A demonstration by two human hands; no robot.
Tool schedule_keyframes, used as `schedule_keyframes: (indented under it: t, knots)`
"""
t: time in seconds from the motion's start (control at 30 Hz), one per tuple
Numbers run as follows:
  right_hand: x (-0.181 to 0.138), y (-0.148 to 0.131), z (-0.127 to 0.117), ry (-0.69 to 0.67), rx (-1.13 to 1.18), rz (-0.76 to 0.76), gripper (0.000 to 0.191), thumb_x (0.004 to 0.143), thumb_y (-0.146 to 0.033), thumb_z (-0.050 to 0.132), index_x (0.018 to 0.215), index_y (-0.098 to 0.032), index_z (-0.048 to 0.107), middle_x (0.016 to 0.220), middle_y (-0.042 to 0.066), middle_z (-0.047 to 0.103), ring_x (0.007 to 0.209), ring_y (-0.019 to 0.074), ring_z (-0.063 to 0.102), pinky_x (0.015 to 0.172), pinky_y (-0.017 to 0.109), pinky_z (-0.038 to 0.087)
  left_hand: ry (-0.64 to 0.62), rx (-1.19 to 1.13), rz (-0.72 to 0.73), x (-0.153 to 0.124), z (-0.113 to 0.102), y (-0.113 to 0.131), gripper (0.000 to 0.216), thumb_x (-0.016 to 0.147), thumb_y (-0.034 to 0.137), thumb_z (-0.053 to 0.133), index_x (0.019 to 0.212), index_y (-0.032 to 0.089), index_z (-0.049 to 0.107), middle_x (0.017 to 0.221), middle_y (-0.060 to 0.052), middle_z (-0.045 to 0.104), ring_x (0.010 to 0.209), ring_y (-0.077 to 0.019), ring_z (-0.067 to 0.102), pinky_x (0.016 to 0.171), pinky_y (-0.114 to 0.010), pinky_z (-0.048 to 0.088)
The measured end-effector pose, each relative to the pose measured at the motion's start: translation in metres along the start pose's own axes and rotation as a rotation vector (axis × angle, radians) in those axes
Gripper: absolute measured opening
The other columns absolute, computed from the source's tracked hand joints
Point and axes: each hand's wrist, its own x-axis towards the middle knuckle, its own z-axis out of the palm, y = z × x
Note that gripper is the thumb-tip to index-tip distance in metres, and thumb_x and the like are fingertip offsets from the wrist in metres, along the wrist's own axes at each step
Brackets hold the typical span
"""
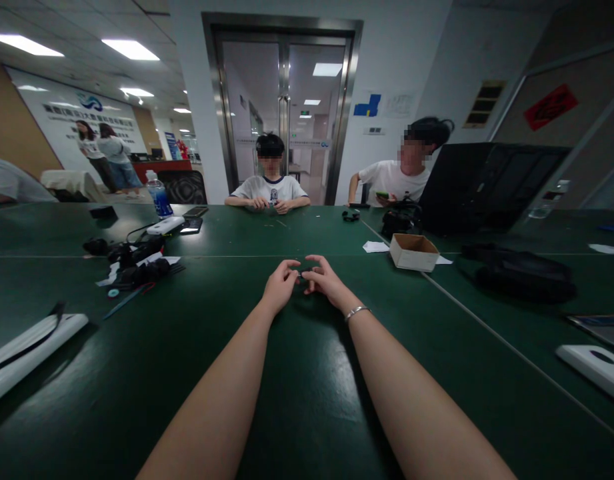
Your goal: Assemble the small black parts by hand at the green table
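Observation:
Both my arms reach forward over the dark green table [301, 400]. My left hand [279, 288] pinches a small dark object [301, 274] from its left side. On the other side, my right hand [329, 281], with a silver bracelet [357, 312] at the wrist, has its fingers closed on the same object. The fingertips of both hands almost meet around it. The fingers cover most of the object, and it is too small for me to tell its kind.
A small open cardboard box [414, 252] stands right of my hands, beside white paper [375, 247]. Cables and black gear [141, 260] lie to the left, near a blue bottle [159, 195]. Farther right are a black bag [519, 272] and a large black case [487, 187]. Two people sit opposite.

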Motion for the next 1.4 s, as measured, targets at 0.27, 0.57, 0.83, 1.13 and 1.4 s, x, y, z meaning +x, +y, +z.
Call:
schedule_keyframes:
  t: [0.27,0.57,0.83,1.13,1.4]
  knots:
    - [-0.0002,0.0001,-0.0007,-0.024,-0.014,0.006,0.047,0.069,-0.027,0.070,0.110,-0.023,0.049,0.067,-0.008,0.055,0.041,0.0070,0.048,0.050,0.026,0.055,0.001,-0.030,-0.041,-0.0002,0.0010,0.0025,0.024,0.086,0.023,0.050,0.109,0.020,0.058,0.071,0.001,0.060,0.071,-0.0144,0.058,0.070,-0.025,0.044]
    - [0.0009,0.0011,-0.0017,-0.014,-0.021,0.018,0.037,0.073,-0.031,0.069,0.104,-0.021,0.051,0.059,-0.009,0.051,0.039,0.0071,0.045,0.047,0.025,0.053,-0.006,-0.021,-0.021,-0.0008,0.0012,0.0022,0.023,0.087,0.022,0.049,0.108,0.020,0.058,0.074,0.000,0.061,0.074,-0.0148,0.060,0.074,-0.026,0.045]
    - [0.0001,0.0005,-0.0020,-0.030,-0.003,0.029,0.037,0.074,-0.025,0.068,0.107,-0.020,0.052,0.067,-0.006,0.058,0.043,0.0077,0.049,0.052,0.026,0.056,-0.009,-0.014,-0.030,-0.0010,-0.0001,0.0026,0.023,0.086,0.022,0.050,0.108,0.020,0.059,0.078,-0.001,0.063,0.076,-0.0152,0.060,0.075,-0.027,0.046]
    - [0.0015,-0.0015,0.0005,-0.029,-0.002,0.091,0.027,0.081,-0.025,0.065,0.105,-0.018,0.054,0.067,-0.002,0.061,0.045,0.0093,0.053,0.046,0.022,0.052,-0.015,-0.012,-0.016,-0.0001,0.0005,0.0000,0.023,0.087,0.022,0.049,0.109,0.020,0.058,0.074,0.000,0.061,0.075,-0.0148,0.059,0.073,-0.026,0.044]
    - [0.0021,0.0008,0.0015,0.022,-0.031,0.055,0.030,0.077,-0.021,0.069,0.103,-0.019,0.054,0.060,-0.006,0.055,0.045,0.0098,0.052,0.046,0.023,0.054,-0.010,-0.003,-0.020,0.0003,0.0000,-0.0016,0.024,0.087,0.023,0.049,0.108,0.020,0.058,0.073,0.000,0.060,0.074,-0.0148,0.058,0.072,-0.026,0.043]
